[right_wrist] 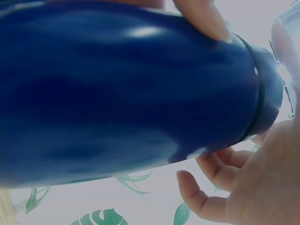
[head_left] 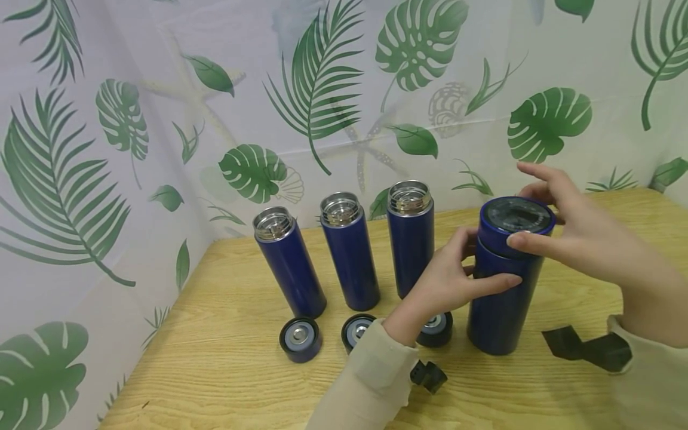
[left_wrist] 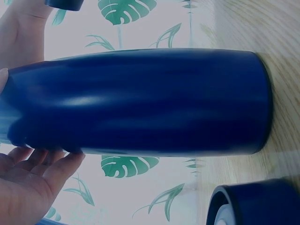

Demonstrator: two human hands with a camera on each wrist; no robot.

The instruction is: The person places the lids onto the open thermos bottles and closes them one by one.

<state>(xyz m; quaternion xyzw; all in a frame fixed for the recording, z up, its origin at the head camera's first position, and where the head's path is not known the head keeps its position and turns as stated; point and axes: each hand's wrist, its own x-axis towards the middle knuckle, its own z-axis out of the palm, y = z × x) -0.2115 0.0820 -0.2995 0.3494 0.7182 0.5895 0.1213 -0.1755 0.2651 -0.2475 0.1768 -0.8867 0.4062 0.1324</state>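
Note:
My left hand (head_left: 448, 272) grips the upper body of a dark blue vacuum flask (head_left: 497, 310), thumb across its front and fingers behind. The flask stands upright on the table, its lid (head_left: 518, 215) in place with a dark glossy top. Around that lid is my right hand (head_left: 586, 230), thumb at the near side, index finger raised, other fingers partly hidden behind. In the left wrist view the flask (left_wrist: 154, 101) fills the middle, with the left hand (left_wrist: 37, 178) at its upper end. The right wrist view shows the right hand (right_wrist: 262, 183) beside the lid (right_wrist: 271, 93).
Three lidless blue flasks, a left one (head_left: 292, 269), a middle one (head_left: 352, 263) and a right one (head_left: 411, 239), stand in a row. Their lids lie upturned in front: a left lid (head_left: 300, 340), a middle lid (head_left: 355, 328) and a right lid (head_left: 436, 331). Behind hangs a leaf-patterned cloth (head_left: 344, 149).

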